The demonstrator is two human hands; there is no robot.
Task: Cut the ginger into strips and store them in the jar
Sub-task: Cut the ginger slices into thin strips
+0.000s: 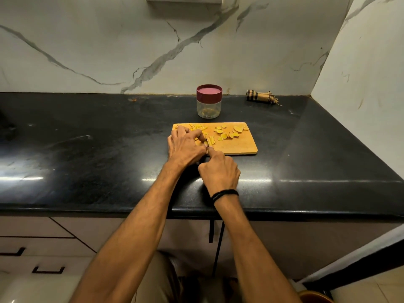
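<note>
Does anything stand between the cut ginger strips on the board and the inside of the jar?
Yes: the maroon lid sits on the jar, closing it to the ginger strips. Nothing stands on the counter between cutting board and jar.

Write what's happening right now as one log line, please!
step: cutting | left hand: holds ginger | right hand: grips knife | board: strips left, slices right | jar: lid on, behind board

My left hand (pixel 185 146) curls over a ginger piece (pixel 204 142) on the cutting board (pixel 240 147) while my right hand (pixel 218 171) grips the knife (pixel 207 145). Loose ginger strips (pixel 200 127) and ginger slices (pixel 229 134) lie on the board; the lidded jar (pixel 209 101) stands just behind it.
</note>
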